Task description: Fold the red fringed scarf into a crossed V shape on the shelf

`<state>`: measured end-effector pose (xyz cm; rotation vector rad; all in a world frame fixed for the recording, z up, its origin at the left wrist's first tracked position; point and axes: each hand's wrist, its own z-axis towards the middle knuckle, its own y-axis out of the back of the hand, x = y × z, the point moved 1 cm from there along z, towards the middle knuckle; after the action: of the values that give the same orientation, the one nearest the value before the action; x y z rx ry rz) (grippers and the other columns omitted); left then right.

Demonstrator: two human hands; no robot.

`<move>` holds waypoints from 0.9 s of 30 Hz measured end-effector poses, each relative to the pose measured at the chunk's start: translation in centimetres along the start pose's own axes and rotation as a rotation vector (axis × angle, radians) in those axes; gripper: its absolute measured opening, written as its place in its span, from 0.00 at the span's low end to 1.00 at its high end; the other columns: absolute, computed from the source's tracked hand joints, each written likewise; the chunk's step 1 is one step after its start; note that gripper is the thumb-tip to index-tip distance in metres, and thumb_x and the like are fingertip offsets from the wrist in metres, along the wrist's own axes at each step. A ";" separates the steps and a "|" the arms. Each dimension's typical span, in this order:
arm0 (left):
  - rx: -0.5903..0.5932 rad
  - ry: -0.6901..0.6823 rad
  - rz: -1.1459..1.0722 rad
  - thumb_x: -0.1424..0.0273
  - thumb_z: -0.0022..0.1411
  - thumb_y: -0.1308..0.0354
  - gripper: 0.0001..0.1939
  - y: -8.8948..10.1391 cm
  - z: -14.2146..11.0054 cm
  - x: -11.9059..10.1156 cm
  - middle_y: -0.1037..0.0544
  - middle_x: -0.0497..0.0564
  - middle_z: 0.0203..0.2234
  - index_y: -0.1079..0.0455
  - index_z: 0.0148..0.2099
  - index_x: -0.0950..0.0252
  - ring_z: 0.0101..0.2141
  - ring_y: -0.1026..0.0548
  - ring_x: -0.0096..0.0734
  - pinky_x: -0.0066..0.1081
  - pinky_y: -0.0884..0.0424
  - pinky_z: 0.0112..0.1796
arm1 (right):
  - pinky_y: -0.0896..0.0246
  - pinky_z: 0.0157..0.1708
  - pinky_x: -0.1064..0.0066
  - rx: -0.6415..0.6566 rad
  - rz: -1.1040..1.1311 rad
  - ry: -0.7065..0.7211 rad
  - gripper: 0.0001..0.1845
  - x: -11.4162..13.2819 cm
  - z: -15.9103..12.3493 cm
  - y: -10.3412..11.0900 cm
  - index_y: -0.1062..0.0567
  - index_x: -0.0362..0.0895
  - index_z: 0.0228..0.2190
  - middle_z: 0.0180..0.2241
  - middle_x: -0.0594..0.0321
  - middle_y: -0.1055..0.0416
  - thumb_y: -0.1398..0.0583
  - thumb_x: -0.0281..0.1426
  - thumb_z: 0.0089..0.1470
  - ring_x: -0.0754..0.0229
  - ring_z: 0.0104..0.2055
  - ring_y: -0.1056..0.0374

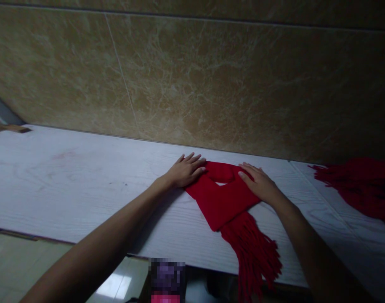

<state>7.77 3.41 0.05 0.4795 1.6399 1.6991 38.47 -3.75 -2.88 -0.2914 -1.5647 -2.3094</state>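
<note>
In the head view, the left hand point(186, 171) lies palm down and spread flat, its fingers stretched out, pressing on the left side of a folded red scarf point(225, 204) without gripping it. The right hand point(258, 181) is likewise flat and opened out, fingers extended with the thumb set apart, resting on the scarf's right side. That makes two hands on one scarf, which lies on a white wood-grain table point(85, 176), looped around a small gap where the tabletop shows. One fringed end point(258, 248) fans down and crosses the table's near edge. A second red fringed cloth point(369, 185) lies well apart at the far right, cut off by the frame. One small wooden piece point(20, 128) sits at the far left, near the single marbled wall point(186, 84) behind.
</note>
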 end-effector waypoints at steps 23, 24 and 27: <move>0.032 0.049 -0.038 0.53 0.80 0.62 0.31 0.3 -0.5 0.4 0.44 0.54 0.76 0.42 0.76 0.57 0.76 0.52 0.53 0.63 0.52 0.71 | 0.48 0.70 0.37 -0.054 -0.054 -0.070 0.26 -0.3 0.0 -0.3 0.22 0.48 0.59 0.65 0.52 0.27 0.49 0.43 0.69 0.45 0.70 0.36; 0.031 0.053 -0.038 0.53 0.80 0.62 0.31 0.3 -0.5 0.4 0.44 0.54 0.76 0.41 0.76 0.56 0.75 0.51 0.53 0.63 0.52 0.71 | 0.48 0.70 0.37 -0.061 -0.053 -0.075 0.26 -0.5 0.1 -0.3 0.21 0.49 0.58 0.65 0.53 0.27 0.49 0.43 0.69 0.45 0.70 0.35; 0.030 0.053 -0.036 0.53 0.79 0.61 0.30 0.3 -0.5 0.4 0.41 0.53 0.75 0.39 0.75 0.55 0.75 0.49 0.53 0.63 0.50 0.70 | 0.48 0.69 0.35 -0.019 -0.054 -0.094 0.25 -0.7 0.2 -0.4 0.20 0.49 0.56 0.63 0.52 0.25 0.49 0.43 0.69 0.43 0.69 0.34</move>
<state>7.05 3.41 0.22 0.4200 1.7041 1.6759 38.93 -3.36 -3.40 -0.3720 -1.6142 -2.3845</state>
